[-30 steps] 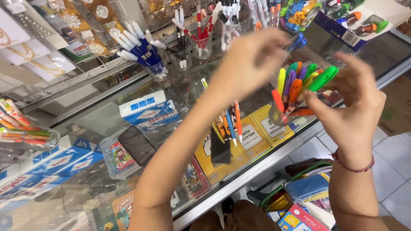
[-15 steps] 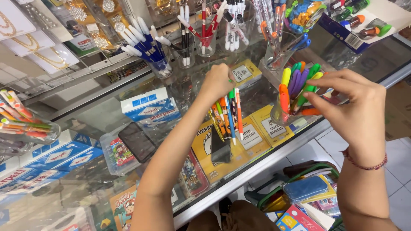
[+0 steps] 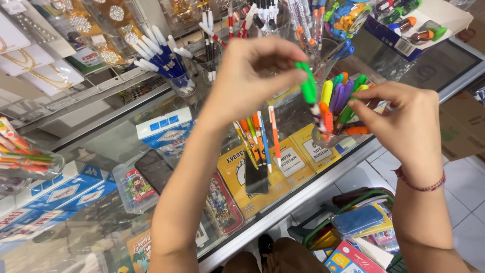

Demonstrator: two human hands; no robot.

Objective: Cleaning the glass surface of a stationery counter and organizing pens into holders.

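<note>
My left hand [image 3: 252, 76] pinches a pen with a green cap [image 3: 308, 88], its tip pointing down toward a clear cup [image 3: 333, 136]. The cup holds several bright-capped pens [image 3: 341, 98] in yellow, purple, orange and green. My right hand [image 3: 404, 121] grips that cup from the right side, holding it just above the glass counter [image 3: 303, 187]. Several loose pens [image 3: 257, 136] with orange and blue barrels lie on the glass below my left wrist.
More cups of pens [image 3: 166, 55] stand along the back of the counter. A dark phone [image 3: 154, 169] and a white-and-blue box [image 3: 164, 126] lie on the glass at left. Packaged goods show under the glass; a basket of books [image 3: 353, 227] sits on the floor below.
My left hand has left the loose pens on the glass and risen with a green-capped pen to the cup. My right hand has kept holding the cup.
</note>
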